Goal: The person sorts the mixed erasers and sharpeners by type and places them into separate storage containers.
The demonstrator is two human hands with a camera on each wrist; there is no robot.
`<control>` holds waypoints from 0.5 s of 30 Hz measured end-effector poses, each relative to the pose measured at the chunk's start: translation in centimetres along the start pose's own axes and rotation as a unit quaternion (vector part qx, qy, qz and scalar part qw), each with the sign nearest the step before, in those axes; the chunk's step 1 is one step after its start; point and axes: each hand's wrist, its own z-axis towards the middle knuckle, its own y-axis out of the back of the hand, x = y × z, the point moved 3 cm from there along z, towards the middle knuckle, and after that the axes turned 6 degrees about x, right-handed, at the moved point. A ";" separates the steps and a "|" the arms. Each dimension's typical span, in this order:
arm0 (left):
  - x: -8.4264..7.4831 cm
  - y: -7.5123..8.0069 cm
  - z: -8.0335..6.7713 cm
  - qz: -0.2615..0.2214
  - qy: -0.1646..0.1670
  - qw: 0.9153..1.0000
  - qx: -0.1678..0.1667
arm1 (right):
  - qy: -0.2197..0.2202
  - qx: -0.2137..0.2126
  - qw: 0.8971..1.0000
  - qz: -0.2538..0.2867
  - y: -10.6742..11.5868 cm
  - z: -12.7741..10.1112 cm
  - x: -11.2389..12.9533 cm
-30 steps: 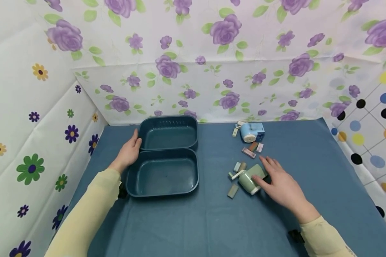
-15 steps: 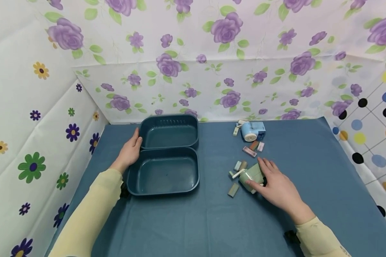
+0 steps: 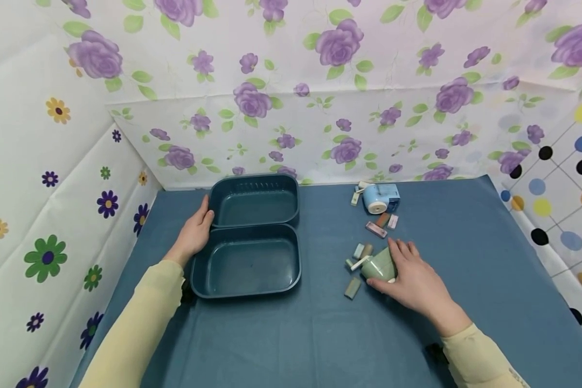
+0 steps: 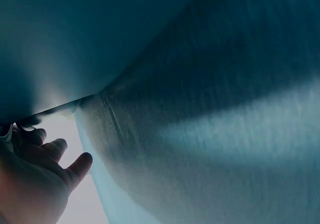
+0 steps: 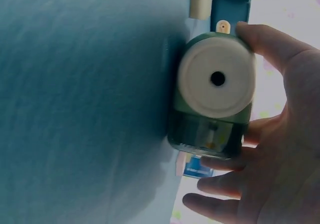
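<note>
My right hand (image 3: 417,277) holds a green pencil sharpener (image 3: 380,265) that lies on its side, thumb on one side and fingers on the other. In the right wrist view the sharpener's round cream face (image 5: 202,91) with its dark hole shows, thumb at the top and fingers at its lower end. My left hand (image 3: 192,230) rests against the left side of two dark teal plastic bins, the far bin (image 3: 254,178) and the near bin (image 3: 252,295). The left wrist view shows its fingers (image 4: 80,169) spread below a bin's rim.
Beside the green sharpener lie several small erasers, one of them grey-green (image 3: 352,288). Farther back are a blue pencil sharpener (image 3: 380,198) and more erasers, including a pink one (image 3: 375,229). A flowered cloth wall (image 3: 315,134) borders the blue table cover (image 3: 281,345).
My right hand has moved slightly left onto the green pencil sharpener, and its thumb and fingers have closed in around it. The left hand has stayed at the bins.
</note>
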 end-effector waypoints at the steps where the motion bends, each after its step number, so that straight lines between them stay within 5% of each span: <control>1: 0.0 0.0 0.0 0.000 0.000 1.000 -0.002 | -0.002 0.002 1.000 -0.001 0.0 0.0 0.1; 15: -0.1 -0.2 0.3 0.018 -0.011 1.000 0.001 | -0.028 -0.005 1.000 0.001 -0.2 0.1 0.9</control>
